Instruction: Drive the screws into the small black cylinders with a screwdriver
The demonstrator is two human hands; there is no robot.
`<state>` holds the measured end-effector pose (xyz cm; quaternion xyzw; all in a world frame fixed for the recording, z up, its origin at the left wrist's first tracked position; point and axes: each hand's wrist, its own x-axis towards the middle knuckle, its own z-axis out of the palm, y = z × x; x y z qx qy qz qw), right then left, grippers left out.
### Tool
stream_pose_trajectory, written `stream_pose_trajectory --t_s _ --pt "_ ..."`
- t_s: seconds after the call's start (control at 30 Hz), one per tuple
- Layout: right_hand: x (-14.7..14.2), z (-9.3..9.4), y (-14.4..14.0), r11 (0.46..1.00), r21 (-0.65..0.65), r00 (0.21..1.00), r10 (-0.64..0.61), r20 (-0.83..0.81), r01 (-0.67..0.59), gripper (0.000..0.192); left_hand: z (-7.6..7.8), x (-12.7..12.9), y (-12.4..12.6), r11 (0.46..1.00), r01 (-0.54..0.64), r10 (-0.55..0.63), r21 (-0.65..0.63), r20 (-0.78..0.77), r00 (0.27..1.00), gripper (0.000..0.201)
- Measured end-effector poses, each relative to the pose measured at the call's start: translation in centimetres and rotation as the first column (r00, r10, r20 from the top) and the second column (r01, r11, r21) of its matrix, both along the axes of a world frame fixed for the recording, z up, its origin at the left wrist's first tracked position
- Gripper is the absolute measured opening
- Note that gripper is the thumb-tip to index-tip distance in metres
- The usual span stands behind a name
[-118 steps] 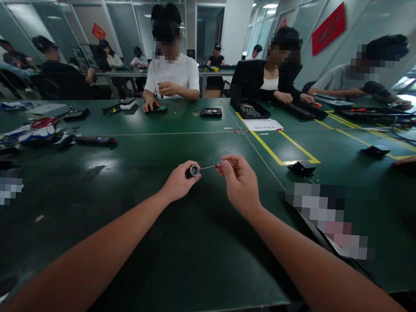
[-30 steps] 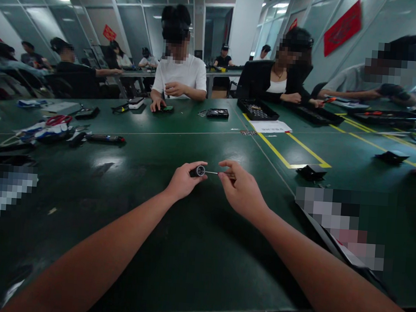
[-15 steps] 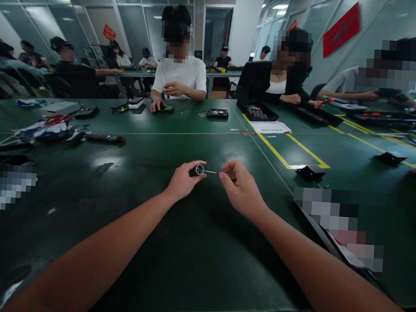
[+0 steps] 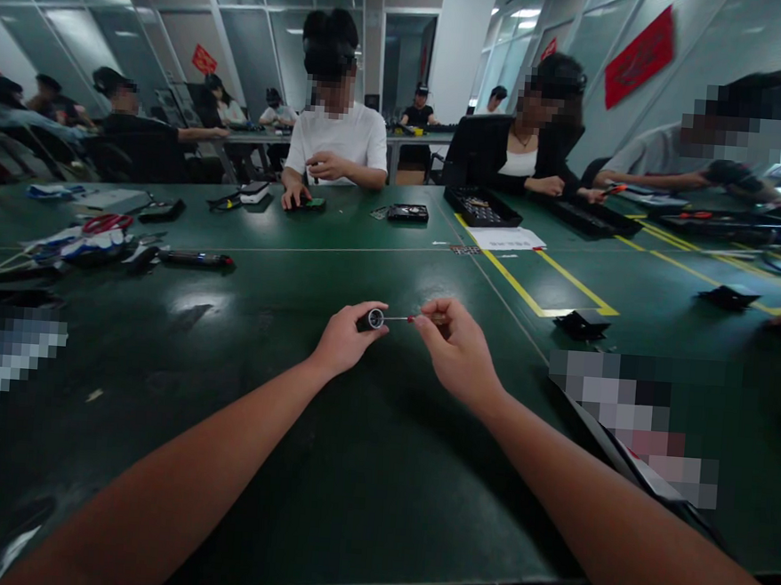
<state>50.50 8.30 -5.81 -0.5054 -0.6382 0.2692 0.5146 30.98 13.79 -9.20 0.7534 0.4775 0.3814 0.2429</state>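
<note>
One small black cylinder with a shiny round end is pinched in the left hand, held above the glossy green table. One thin metal screwdriver, red at the grip, meets the cylinder's end, clasped by the right hand. Two black folded pieces lie right of the cylinder.

Both bare forearms reach forward and converge at the middle, the hands close together but apart. The left hand is curled shut, thumb and fingers pinched at its tip. The right hand is turned knuckles up, its fingers pinched together and pointing toward the left.
</note>
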Motion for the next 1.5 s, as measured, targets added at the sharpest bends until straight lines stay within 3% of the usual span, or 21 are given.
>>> stream_pose_trajectory --t_s 0.13,0.2,0.3,0.4,0.63,0.83,1.0,1.13,1.5 --pt "-0.1 0.2 0.2 0.999 -0.015 0.993 -0.048 -0.107 0.046 0.023 0.6 0.4 -0.7 0.998 0.015 -0.009 0.057 -0.097 0.995 0.037" --pt "0.0 0.0 0.7 0.996 -0.055 0.964 -0.082 -0.253 0.07 0.025 1.0 0.6 -1.0 0.991 0.043 -0.023 0.127 -0.155 0.988 0.035" --pt "0.4 -0.5 1.6 0.971 -0.238 0.818 -0.148 -0.556 0.014 0.025 1.2 0.6 -1.2 0.983 0.056 -0.016 0.174 -0.227 0.974 0.034" --pt "0.6 -1.0 2.2 0.944 -0.331 0.738 -0.224 -0.637 0.001 0.026 1.1 0.3 -0.9 0.991 0.03 0.003 0.127 -0.257 0.967 0.034" --pt "0.1 -1.2 1.6 0.985 -0.143 0.867 -0.157 -0.473 0.101 0.025 0.7 0.3 -0.8 0.993 0.037 -0.007 0.112 -0.26 0.965 0.034" --pt "0.0 -0.5 0.9 0.996 -0.028 0.979 -0.09 -0.181 0.086 0.022 0.5 0.3 -0.9 0.987 0.059 -0.022 0.148 -0.238 0.971 0.034" --pt "0.0 -0.2 0.7 0.999 -0.023 0.993 0.032 -0.112 -0.034 0.02 0.5 0.0 -0.7 0.987 0.039 0.001 0.156 -0.245 0.969 0.034" --pt "-0.1 -0.4 0.6 0.999 -0.017 0.995 -0.028 -0.096 0.027 0.02 0.7 0.0 -0.8 0.985 0.032 0.006 0.168 -0.224 0.975 0.034" --pt "-0.2 -0.5 0.4 0.998 0.025 0.997 -0.048 -0.056 0.049 0.017 0.5 0.0 -0.5 0.988 -0.004 0.034 0.152 -0.194 0.98 0.032"
